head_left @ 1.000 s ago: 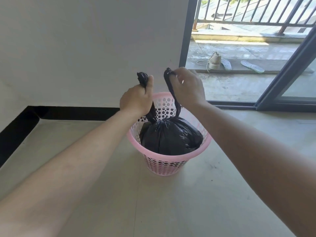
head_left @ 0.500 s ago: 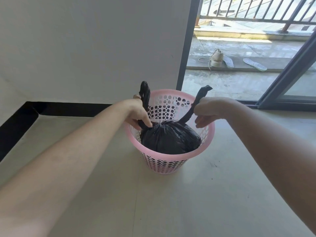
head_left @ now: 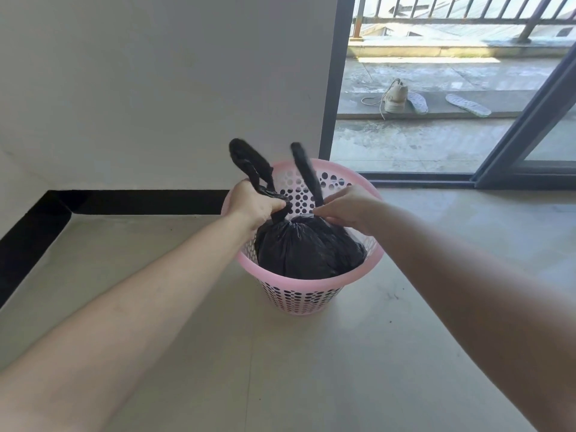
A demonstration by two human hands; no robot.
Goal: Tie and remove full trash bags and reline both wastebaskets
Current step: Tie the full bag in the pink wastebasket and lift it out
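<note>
The full black plastic trash bag [head_left: 308, 251] sits inside the round pink perforated plastic wastebasket [head_left: 296, 281], its two twisted ears [head_left: 249, 160] upright because the left hand [head_left: 258, 207] clenches one near its base and the right hand [head_left: 349, 210] pinches the other, apparently to cinch a knot.

One pink wastebasket [head_left: 307, 283] on the floor holds one black trash bag [head_left: 307, 247] with two twisted tails: a left tail [head_left: 249, 160] and a right tail [head_left: 307, 173]. Two bare hands are on it, the left hand [head_left: 258, 207] and the right hand [head_left: 349, 210]. On the far balcony lie one shoe [head_left: 396, 96] and two insoles, a left insole [head_left: 417, 102] and a right insole [head_left: 467, 104].
</note>
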